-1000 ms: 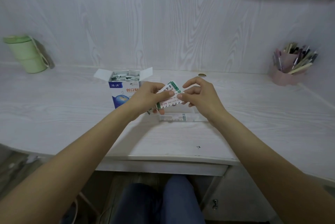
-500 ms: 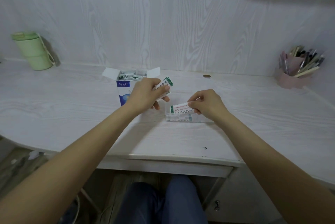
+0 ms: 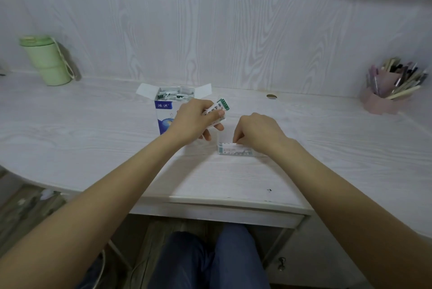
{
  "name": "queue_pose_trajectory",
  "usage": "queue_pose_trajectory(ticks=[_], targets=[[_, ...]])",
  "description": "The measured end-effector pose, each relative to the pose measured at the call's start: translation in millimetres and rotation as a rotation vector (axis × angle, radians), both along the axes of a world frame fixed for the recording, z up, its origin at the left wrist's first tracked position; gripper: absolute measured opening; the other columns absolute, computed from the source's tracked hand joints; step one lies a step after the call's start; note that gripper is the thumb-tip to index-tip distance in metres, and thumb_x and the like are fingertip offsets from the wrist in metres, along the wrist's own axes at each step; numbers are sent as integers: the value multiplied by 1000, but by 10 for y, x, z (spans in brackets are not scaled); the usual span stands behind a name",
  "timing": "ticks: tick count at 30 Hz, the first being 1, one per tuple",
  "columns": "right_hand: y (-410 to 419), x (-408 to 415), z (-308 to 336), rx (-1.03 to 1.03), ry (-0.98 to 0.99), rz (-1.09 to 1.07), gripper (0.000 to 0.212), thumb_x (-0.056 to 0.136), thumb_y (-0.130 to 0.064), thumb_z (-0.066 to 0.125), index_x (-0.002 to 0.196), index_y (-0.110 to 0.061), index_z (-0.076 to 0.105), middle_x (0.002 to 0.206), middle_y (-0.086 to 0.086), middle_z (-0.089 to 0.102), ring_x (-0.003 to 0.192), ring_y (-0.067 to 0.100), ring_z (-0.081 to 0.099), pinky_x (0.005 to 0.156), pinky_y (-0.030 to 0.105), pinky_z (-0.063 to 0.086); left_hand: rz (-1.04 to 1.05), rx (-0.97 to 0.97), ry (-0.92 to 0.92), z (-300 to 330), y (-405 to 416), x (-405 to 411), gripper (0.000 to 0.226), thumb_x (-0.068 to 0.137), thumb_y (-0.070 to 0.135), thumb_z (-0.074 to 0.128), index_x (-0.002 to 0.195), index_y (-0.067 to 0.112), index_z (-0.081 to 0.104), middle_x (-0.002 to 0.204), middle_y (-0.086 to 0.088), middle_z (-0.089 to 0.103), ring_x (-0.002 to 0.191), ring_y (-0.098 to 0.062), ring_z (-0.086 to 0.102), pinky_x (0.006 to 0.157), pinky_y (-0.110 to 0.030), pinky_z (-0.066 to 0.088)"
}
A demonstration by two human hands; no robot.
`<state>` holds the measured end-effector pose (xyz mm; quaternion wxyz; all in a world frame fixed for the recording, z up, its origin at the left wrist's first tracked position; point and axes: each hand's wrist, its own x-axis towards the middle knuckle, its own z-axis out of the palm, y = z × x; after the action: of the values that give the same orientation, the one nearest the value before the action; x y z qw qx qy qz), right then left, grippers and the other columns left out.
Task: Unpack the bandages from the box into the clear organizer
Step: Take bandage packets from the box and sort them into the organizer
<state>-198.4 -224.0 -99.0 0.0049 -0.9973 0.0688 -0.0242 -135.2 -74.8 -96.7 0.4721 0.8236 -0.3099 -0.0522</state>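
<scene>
Head cam: right hand [image 3: 257, 133] has come down from mid-air half a second ago and now tucks one bandage [image 3: 230, 146] into the clear organizer [image 3: 236, 151], fingers curled, pinching it. Left hand [image 3: 194, 121] grips the spare bandages [image 3: 218, 110] beside the open box [image 3: 171, 101], which looks far from empty.

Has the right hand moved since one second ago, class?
Yes. The right hand has come down and to the right, away from the box, onto the organizer, while the left hand holds bandages.
</scene>
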Motion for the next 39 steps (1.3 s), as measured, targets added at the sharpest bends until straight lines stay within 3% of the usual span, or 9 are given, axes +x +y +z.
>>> queue_pose_trajectory(ticks=[6,10,12,14,20,24,28,32,39], targets=[[-56,22,-1,42,42,124,20,87,-13,61,102,-18,73,101,1,71,90,20,64,72,27,49,-7,-31,47,-5,13,3,14,93,26,57,86,16,64,80,0,74,43,-16,57,36,-15,37],[-109,-57,36,663,-193,44,19,88,-13,62,104,-13,71,81,-3,72,64,3,66,53,15,49,35,-85,49,-24,29,29,14,87,26,66,87,12,67,73,1,73,38,-11,52,42,-23,44],[-118,-121,78,1003,-244,37,27,84,-13,67,111,-17,66,90,0,73,71,6,68,56,17,50,41,-111,60,-25,27,21,11,85,27,68,81,17,66,60,7,69,37,-9,50,41,-22,42],[-77,-156,92,1160,-239,64,32,81,-12,73,110,-16,63,90,3,72,75,9,69,59,19,52,3,-131,111,-14,5,-18,14,86,28,67,82,14,67,53,9,62,38,-7,48,38,-18,38],[-59,-141,67,1289,-405,9,18,75,3,74,84,-11,65,63,1,63,54,6,62,60,19,54,-56,-189,340,54,-56,-137,33,100,34,40,81,18,62,51,8,62,45,-11,51,38,-19,36],[-89,-164,56,1319,-395,-22,19,77,2,73,94,-3,65,69,6,64,56,5,62,59,17,53,-34,-97,222,47,-43,-127,26,98,28,48,82,18,66,49,7,61,43,-6,56,38,-17,39],[-86,-196,40,1308,-401,-49,9,82,-3,70,85,-11,66,74,8,67,54,5,60,57,18,52,-4,-94,225,42,-63,-92,19,91,33,60,94,16,68,71,-2,69,56,-12,68,42,-23,39],[-111,-213,10,1280,-401,-106,10,82,-8,71,84,-16,66,68,1,69,52,4,59,54,17,50,25,-56,177,34,-83,-78,20,86,36,66,96,20,69,70,-1,66,51,-7,57,41,-19,41],[-126,-222,1,1330,-437,-141,11,81,-4,71,79,-13,65,64,2,68,50,5,60,56,16,52,54,-121,226,39,-87,-75,17,82,21,73,97,19,66,76,3,68,56,-4,62,42,-14,43]])
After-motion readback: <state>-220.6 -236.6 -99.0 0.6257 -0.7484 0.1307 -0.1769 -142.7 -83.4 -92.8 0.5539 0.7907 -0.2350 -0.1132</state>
